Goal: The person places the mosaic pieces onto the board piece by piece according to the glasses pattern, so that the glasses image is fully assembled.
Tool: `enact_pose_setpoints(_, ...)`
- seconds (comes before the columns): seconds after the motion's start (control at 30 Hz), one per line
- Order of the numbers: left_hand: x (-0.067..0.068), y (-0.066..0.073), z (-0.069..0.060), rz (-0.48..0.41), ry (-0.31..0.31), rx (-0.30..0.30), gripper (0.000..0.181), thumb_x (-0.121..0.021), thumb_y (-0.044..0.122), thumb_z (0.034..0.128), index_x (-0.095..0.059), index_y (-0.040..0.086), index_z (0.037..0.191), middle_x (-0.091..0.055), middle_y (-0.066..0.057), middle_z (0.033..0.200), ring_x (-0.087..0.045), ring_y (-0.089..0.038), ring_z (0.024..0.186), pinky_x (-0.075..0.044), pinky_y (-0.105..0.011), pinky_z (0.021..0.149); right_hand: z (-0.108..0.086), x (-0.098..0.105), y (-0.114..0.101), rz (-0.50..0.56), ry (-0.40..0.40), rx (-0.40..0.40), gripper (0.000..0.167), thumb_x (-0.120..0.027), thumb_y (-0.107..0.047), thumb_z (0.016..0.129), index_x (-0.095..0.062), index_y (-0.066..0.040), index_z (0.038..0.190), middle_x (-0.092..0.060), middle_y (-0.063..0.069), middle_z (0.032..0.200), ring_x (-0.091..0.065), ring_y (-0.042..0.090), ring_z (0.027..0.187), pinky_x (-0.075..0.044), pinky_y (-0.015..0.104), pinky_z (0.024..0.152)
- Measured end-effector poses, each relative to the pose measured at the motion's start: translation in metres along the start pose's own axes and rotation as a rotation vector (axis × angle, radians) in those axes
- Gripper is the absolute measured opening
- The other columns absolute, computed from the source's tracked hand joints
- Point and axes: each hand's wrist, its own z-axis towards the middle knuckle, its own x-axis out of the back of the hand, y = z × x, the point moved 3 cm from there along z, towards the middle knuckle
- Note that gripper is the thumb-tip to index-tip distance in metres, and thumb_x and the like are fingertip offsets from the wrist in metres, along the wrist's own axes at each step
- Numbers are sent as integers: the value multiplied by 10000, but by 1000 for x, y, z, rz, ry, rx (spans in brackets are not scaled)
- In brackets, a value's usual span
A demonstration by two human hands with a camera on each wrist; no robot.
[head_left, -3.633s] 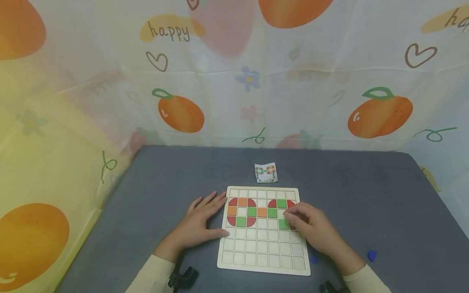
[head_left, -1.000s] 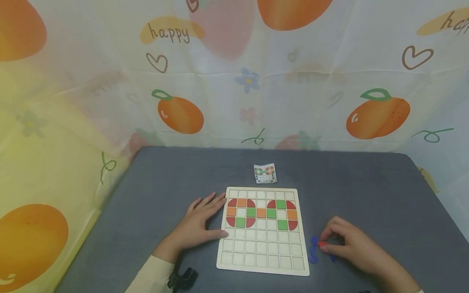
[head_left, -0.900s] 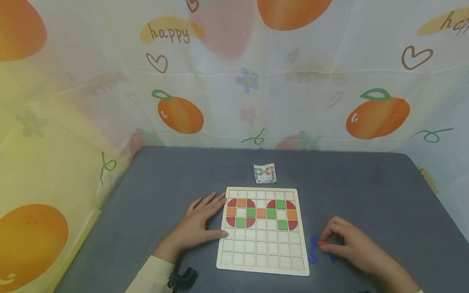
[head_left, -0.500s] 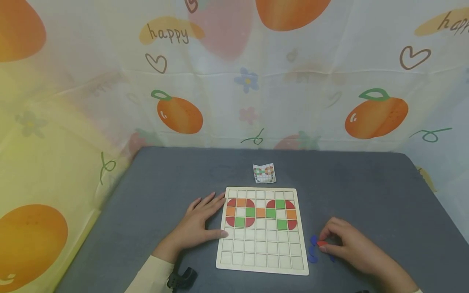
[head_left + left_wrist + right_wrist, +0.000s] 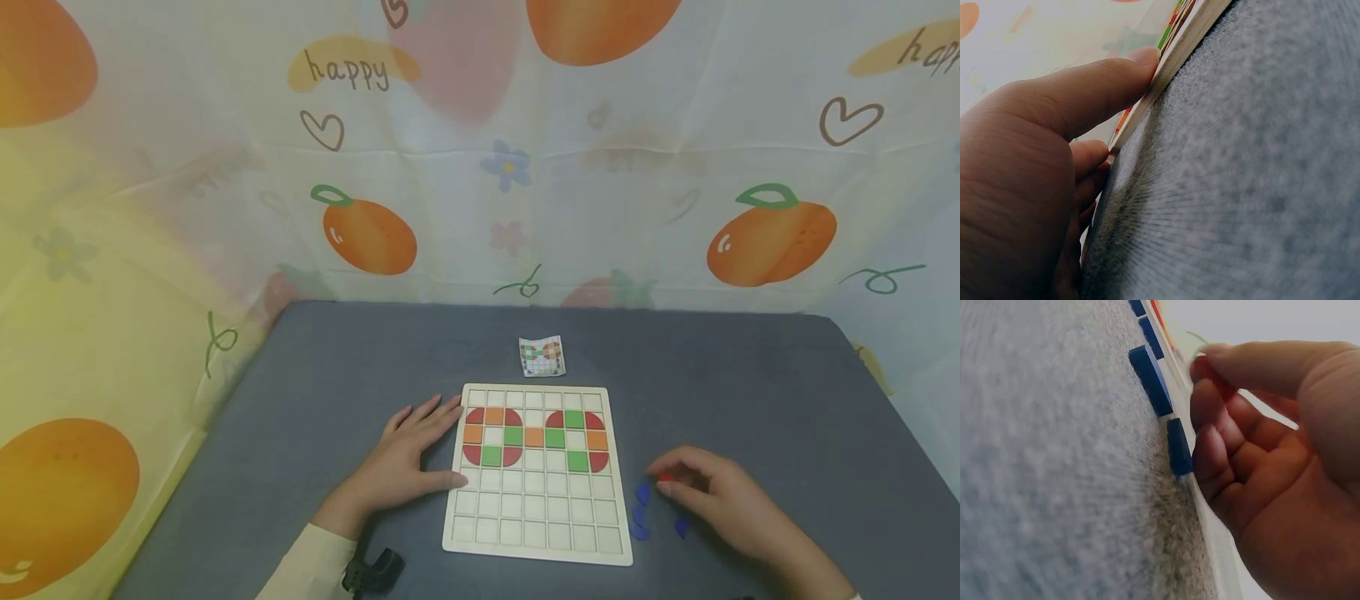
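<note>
A pale gridded board [image 5: 533,504] lies on the table, with red, orange and green tiles in its upper rows. My left hand [image 5: 408,458] rests at its left edge, fingers spread; in the left wrist view the thumb [image 5: 1110,81] touches the board's rim. Right of the board, my right hand [image 5: 716,492] pinches a small red tile [image 5: 1216,378] between thumb and fingers, partly hidden by them. Several blue tiles [image 5: 639,514] lie between that hand and the board, and another blue tile [image 5: 682,526] lies beneath the hand.
A small paper card [image 5: 542,357] printed with a coloured grid pattern lies behind the board. The grey tabletop [image 5: 375,342] runs back to a fruit-printed cloth [image 5: 600,183]. A black strap device [image 5: 373,572] sits at the left wrist.
Over the earlier frames my right hand left the board's right side, where an orange tile now shows, and took hold of a red tile. It has since shifted slightly; the left hand stays.
</note>
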Motion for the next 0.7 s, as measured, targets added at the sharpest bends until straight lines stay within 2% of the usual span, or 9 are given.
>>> enact_pose_setpoints(0.1, 0, 0, 0, 0, -1, 0, 1031, -807, 666, 898, -389, 192, 1712, -291, 104, 1764, -167, -226, 1644, -56, -631, 1253, 0, 1, -4, 41, 67, -25, 190, -792, -78, 1010, -763, -131, 1191, -731, -19, 1084, -650, 115, 860, -559, 285, 737)
enact_pose_setpoints(0.2, 0, 0, 0, -2, -2, 1, 1032, -805, 669, 899, -389, 189, 1712, -291, 103, 1764, -167, -230, 1645, -57, -634, 1252, 1, 1, -8, 30, 123, -6, 195, -803, -84, 1004, -782, -141, 1190, -738, -36, 1108, -666, 113, 901, -567, 283, 762)
enact_pose_setpoints(0.33, 0, 0, 0, -4, 0, 1, 1029, -803, 669, 899, -394, 184, 1710, -295, 100, 1762, -170, -235, 1644, -59, -639, 1251, 4, 0, -12, 32, 170, 16, 114, -822, -81, 986, -779, -151, 1065, -742, -74, 1014, -678, 113, 851, -549, 269, 734)
enact_pose_setpoints(0.43, 0, 1, 0, -2, -1, 3, 1030, -797, 675, 900, -390, 189, 1712, -291, 104, 1763, -169, -231, 1644, -58, -636, 1252, 6, -2, -16, 91, 176, 36, 106, -797, -30, 991, -771, -123, 1034, -737, -40, 984, -709, 138, 828, -568, 257, 733)
enact_pose_setpoints(0.53, 0, 1, 0, -6, -1, 2, 1030, -801, 667, 900, -390, 185, 1712, -291, 98, 1764, -171, -234, 1644, -59, -637, 1252, 9, -6, -20, 141, 158, 67, 137, -773, 0, 999, -814, -90, 1094, -734, 0, 1045, -733, 166, 880, -598, 258, 776)
enact_pose_setpoints(0.7, 0, 1, 0, -11, 3, -4, 1026, -808, 653, 901, -395, 172, 1708, -302, 80, 1763, -179, -247, 1643, -58, -641, 1250, 16, -15, -28, 103, 143, 78, 224, -819, -79, 981, -850, -142, 1194, -720, -62, 1081, -678, 125, 966, -562, 230, 827)
